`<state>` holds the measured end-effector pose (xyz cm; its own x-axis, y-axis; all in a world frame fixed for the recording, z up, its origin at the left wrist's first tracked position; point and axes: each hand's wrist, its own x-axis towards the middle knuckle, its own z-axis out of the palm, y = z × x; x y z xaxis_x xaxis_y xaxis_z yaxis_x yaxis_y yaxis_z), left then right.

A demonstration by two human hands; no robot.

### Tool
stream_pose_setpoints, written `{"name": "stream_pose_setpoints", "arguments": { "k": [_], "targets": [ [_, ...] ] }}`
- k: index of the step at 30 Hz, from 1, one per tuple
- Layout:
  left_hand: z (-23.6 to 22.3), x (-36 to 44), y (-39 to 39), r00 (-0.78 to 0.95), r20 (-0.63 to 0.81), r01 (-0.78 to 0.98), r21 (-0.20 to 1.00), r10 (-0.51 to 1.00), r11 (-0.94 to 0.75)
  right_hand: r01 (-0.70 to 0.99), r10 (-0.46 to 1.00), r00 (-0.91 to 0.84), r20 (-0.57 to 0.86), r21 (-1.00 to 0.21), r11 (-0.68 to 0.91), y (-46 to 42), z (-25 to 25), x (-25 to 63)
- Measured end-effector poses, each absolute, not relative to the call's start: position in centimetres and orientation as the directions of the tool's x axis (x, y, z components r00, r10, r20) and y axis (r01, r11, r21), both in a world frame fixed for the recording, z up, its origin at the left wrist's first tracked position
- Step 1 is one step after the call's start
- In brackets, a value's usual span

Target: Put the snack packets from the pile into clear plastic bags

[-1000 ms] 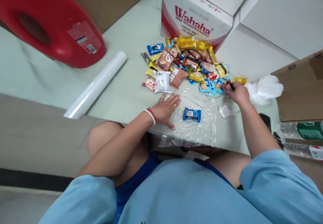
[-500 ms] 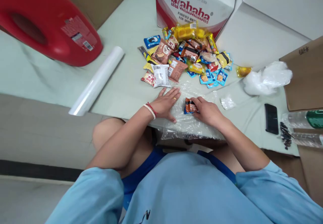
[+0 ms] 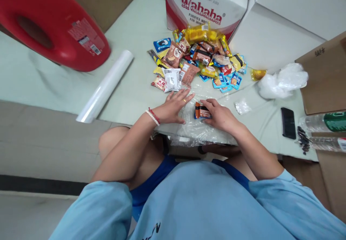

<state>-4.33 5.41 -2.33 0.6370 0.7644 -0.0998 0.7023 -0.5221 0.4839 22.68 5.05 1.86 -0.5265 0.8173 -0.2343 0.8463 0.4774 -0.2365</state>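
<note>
While the left hand (image 3: pixel 173 110) lies spread, palm down, at the left side of the clear sheet (image 3: pixel 218 133), the right hand (image 3: pixel 221 117) pinches the brown packet (image 3: pixel 202 110) between fingers and thumb. That packet is over the middle of the sheet, with a blue edge showing beneath it. Whether the left palm presses hard, I cannot tell. The sheet is thin, creased and droops over the near edge of the table (image 3: pixel 146 106), so a tug or brushing knee could drag it off, packet and all. Letting go unevenly could tip the brown packet off whatever is under it. Beyond the fingers, the snack pile (image 3: pixel 202 61) is heaped loosely against the box (image 3: pixel 202 11); a knock could make it slide. The roll (image 3: pixel 106 84) lies left, free to roll if bumped.
</note>
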Motion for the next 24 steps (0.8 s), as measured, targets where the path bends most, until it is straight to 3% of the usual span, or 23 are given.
{"name": "stream_pose_setpoints", "arguments": {
  "k": [5,7,11,14,18,21,24],
  "targets": [
    [-1.8,-4.7,4.1,0.617,0.059,0.703,0.407,0.785,-0.583,0.718,0.824,-0.551,0.130,-0.430,0.548,2.1,3.7,26.6],
    [-1.7,-4.8,3.7,0.618,0.125,0.695,0.374,0.776,-0.614,0.643,0.786,-0.588,0.191,-0.479,0.597,0.0,3.6,28.3],
    [-1.1,-5.4,2.7,0.671,0.165,0.634,0.378,0.723,-0.675,0.640,0.752,-0.649,0.113,-0.454,0.620,-4.2,0.8,30.8],
    [-0.6,-6.0,1.7,0.775,0.075,0.536,0.448,0.627,-0.716,0.697,0.803,-0.588,0.097,-0.442,0.564,-5.7,-1.7,31.5],
    [-1.1,-5.7,0.1,0.808,-0.061,0.557,0.406,0.587,-0.724,0.655,0.817,-0.567,0.107,-0.544,0.525,-5.0,-2.0,31.7],
    [-1.6,-5.1,-0.4,0.789,-0.045,0.586,0.351,0.612,-0.730,0.587,0.825,-0.556,0.103,-0.654,0.477,-3.0,0.0,31.9],
    [-1.9,-4.8,0.2,0.803,-0.022,0.553,0.403,0.596,-0.730,0.550,0.811,-0.585,0.029,-0.720,0.423,0.0,2.6,31.8]
  ]
}}
